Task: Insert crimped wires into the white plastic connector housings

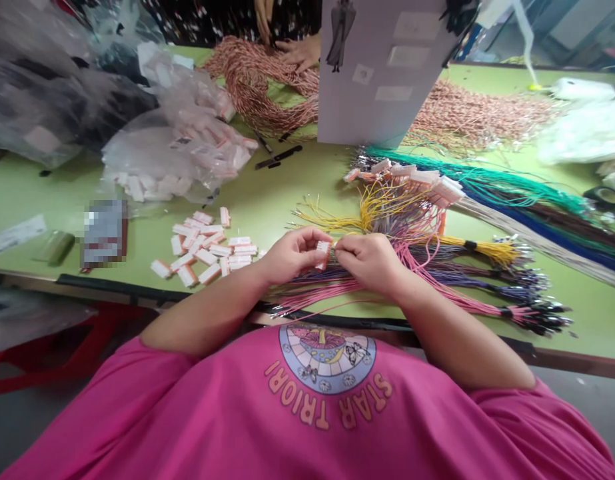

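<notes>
Small white connector point(322, 254) sits pinched between the two hands, right at the fingertips, just above the near edge of the bench point(277, 193). Left hand point(293, 253) has its fingers point(313, 236) closed on the connector from the left side and top; right hand point(370, 261) closed too, thumb and forefinger meeting the connector's right face, looks like pinching a thin wire end there, though the wire itself is too small to tell for sure. Both hands about equally near, touching it; the left one carries it. Connector's long axis runs roughly up-down in the view, slightly tilted, open side facing the right fingers. It looks like a small pale plastic block with a reddish tint on one edge, mostly hidden by the fingers. Pink wires point(437, 283) trail from under the right hand off to the right, with purple wires point(487, 277) and yellow wires point(367, 210) just beyond the fingers. Loose connectors point(204, 247) lie in a pile left of the left fingers, near but apart. Wired connectors point(422, 180) are beyond the right fingers. Clear bags point(177, 147) lie far left and beyond. Another person's hand point(300, 53) rests on twisted cable point(257, 87) at the far side.
</notes>
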The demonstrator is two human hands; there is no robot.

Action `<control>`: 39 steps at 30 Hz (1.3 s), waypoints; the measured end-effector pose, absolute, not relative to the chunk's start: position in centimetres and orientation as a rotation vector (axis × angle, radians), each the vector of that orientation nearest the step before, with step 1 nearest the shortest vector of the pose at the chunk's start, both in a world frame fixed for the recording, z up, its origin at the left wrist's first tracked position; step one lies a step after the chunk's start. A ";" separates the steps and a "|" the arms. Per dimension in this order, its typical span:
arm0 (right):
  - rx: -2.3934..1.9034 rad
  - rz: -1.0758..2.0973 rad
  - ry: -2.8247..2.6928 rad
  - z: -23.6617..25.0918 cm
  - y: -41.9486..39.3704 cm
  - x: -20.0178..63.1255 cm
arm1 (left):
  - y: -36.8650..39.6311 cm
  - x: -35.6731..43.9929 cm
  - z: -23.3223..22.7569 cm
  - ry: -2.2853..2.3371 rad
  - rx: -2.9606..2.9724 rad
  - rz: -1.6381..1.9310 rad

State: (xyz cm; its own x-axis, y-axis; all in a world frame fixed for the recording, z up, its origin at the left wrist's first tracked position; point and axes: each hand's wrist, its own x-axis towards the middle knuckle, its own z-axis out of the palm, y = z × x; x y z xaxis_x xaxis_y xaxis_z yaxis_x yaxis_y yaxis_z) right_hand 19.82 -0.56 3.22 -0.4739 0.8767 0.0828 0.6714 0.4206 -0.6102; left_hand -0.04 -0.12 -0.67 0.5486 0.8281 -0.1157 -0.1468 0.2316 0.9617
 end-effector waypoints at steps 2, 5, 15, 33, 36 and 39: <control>-1.297 0.750 -2.288 3.2 -0.5 19.7 | -0.1 0.0 -0.8 0.720 1.146 0.748; -1.231 0.832 -2.255 3.0 -0.5 19.6 | -0.2 0.1 -0.8 0.687 1.157 0.759; -1.274 0.895 -2.178 3.3 -0.1 20.0 | -0.3 0.2 -0.8 0.717 1.102 0.713; -1.288 0.799 -2.037 2.0 -0.8 19.9 | -0.3 0.2 -0.8 0.808 1.071 0.739; -1.318 0.803 -2.014 1.9 -1.0 19.7 | -0.4 0.3 -0.6 0.781 1.073 0.733; -1.324 0.804 -1.990 2.0 -1.1 19.5 | -0.4 0.4 -0.7 0.778 1.074 0.740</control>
State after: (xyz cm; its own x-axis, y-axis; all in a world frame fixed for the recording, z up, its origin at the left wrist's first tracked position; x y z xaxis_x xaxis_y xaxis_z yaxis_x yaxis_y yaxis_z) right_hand 19.53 -1.05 2.04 -0.3139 0.9368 0.1548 0.5662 0.3156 -0.7614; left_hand 0.38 -0.35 -0.65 0.5258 0.8303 -0.1849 -0.1435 0.3009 0.9428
